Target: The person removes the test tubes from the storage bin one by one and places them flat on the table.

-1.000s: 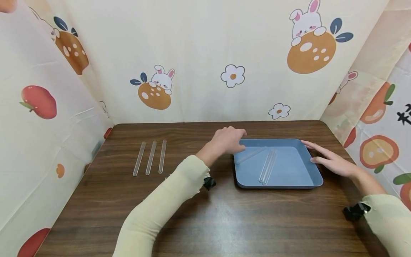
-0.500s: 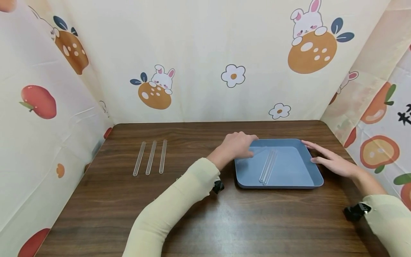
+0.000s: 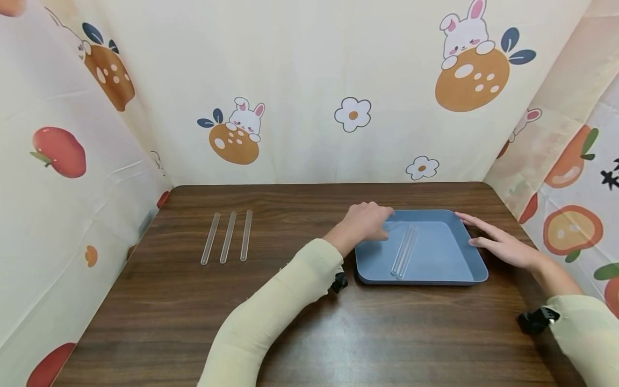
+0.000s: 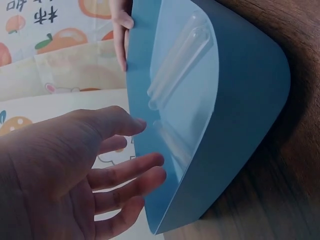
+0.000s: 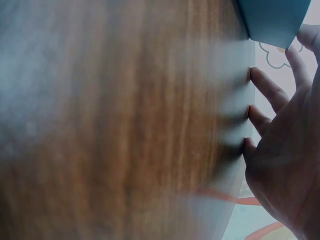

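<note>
In the head view, a shallow blue tray holds two clear tubes lying side by side. A third clear tube lies slanted in it, mostly hidden behind my left hand in the head view. My left hand is over the tray's left end, its fingers spread and gently bent; the left wrist view shows nothing between thumb and fingers. My right hand rests at the tray's right side, with fingertips on the rim and the other fingers reaching down to the table.
Three more clear tubes lie spaced out in a row on the left of the dark wooden table. Printed curtains surround the table at the back and both sides.
My left hand has moved right, from the tray's left edge to over its left end, now covering most of the slanted tube. The right hand has stayed at the rim.
</note>
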A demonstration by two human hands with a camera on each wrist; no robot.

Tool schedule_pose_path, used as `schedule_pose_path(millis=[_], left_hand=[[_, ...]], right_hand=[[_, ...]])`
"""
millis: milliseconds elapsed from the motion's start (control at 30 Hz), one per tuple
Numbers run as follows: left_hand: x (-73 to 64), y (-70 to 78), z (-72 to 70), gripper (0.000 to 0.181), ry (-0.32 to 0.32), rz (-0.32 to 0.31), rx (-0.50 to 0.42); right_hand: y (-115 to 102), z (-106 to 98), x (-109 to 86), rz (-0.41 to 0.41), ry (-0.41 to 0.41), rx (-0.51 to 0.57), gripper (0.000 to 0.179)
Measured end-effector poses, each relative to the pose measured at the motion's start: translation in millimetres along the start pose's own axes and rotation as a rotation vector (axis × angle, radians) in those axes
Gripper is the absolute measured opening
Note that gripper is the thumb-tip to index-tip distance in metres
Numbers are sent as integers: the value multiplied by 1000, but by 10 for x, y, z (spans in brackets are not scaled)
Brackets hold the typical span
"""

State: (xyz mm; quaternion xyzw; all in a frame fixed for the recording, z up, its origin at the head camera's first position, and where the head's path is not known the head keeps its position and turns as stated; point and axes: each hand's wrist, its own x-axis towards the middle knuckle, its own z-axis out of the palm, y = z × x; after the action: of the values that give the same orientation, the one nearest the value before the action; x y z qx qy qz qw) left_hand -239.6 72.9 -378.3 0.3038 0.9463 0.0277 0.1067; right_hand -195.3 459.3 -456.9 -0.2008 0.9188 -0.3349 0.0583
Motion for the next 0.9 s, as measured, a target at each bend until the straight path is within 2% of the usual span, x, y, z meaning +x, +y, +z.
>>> schedule_pose_path(millis=[300, 433, 467, 533, 667, 700, 800, 900], left_hand=[[51, 48, 83, 56, -7, -63, 77], [122, 31, 137, 53, -26, -66, 85], [196, 9, 198, 52, -24, -71, 84], [229, -1, 218, 51, -38, -70, 82], [231, 15, 240, 49, -48, -79, 101], [191, 31, 207, 48, -63, -80, 108], [497, -46, 501, 43, -51, -104, 129], [651, -71, 644, 37, -59, -122, 140]], right_hand=[[-1, 0, 7, 9, -6, 4, 71], [-2, -1, 2, 8, -4, 6, 71], [-2, -3, 1, 7, -3, 6, 71], [-3, -3, 0, 3, -4, 8, 71], [4, 1, -2, -2, -1, 6, 70], [4, 3, 2, -1, -2, 4, 70], [0, 2, 11, 0, -3, 1, 70], [-6, 0, 11, -3, -5, 4, 70]])
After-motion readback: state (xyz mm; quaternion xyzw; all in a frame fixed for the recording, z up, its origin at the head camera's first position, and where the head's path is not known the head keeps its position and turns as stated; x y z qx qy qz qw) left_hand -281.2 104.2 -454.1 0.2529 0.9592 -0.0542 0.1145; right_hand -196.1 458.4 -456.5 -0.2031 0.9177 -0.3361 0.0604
